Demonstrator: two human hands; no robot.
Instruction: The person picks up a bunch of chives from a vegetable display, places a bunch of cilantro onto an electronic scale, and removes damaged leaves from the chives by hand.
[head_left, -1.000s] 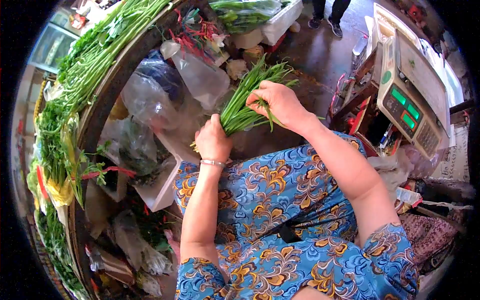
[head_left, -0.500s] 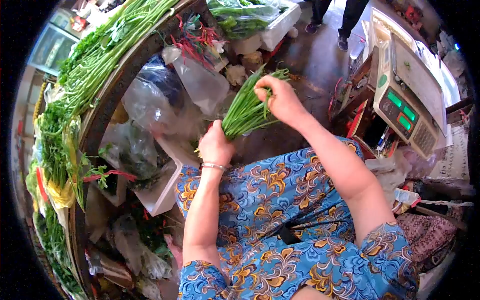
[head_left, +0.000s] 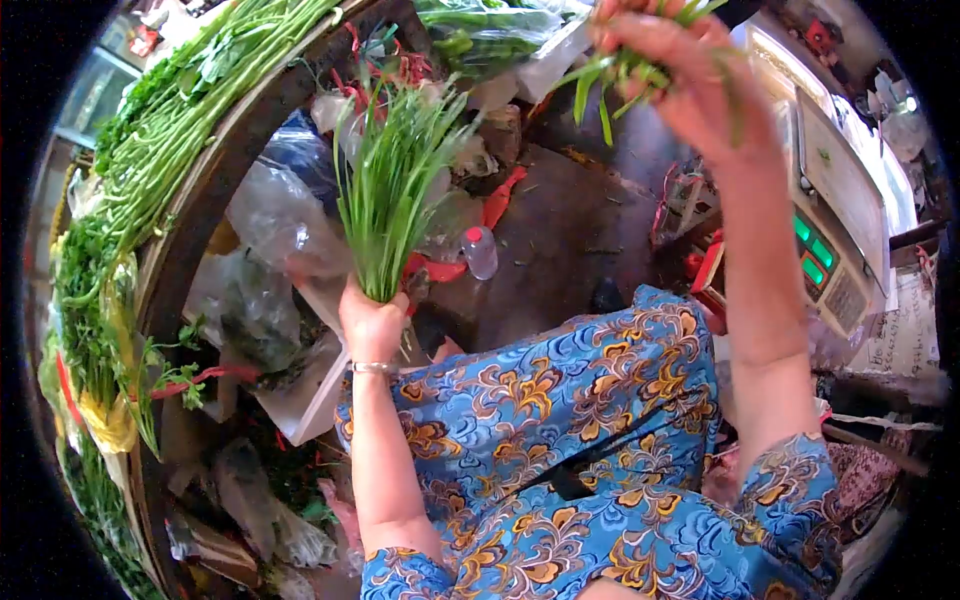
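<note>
My left hand (head_left: pixel 372 325) is closed round the lower ends of a bunch of garlic chives (head_left: pixel 390 200). The long flat green leaves stand upright and fan out above the fist. At the upper right, my right hand (head_left: pixel 690 80) is raised well apart from the bunch and blurred by motion. Its fingers are closed on some loose garlic chive leaves (head_left: pixel 605 100), which stick out on both sides of the hand.
Leafy green vegetables (head_left: pixel 190 130) lie along a curved ledge on the left. Below it are plastic bags (head_left: pixel 285 215) and a white foam box (head_left: pixel 310 400). A small bottle with a red cap (head_left: pixel 481 255) stands on the floor. A digital scale (head_left: pixel 835 230) is at the right.
My right hand has pulled away from the bunch, up and to the right, with some leaves in it. My left hand has moved left and down, turning the bunch more upright.
</note>
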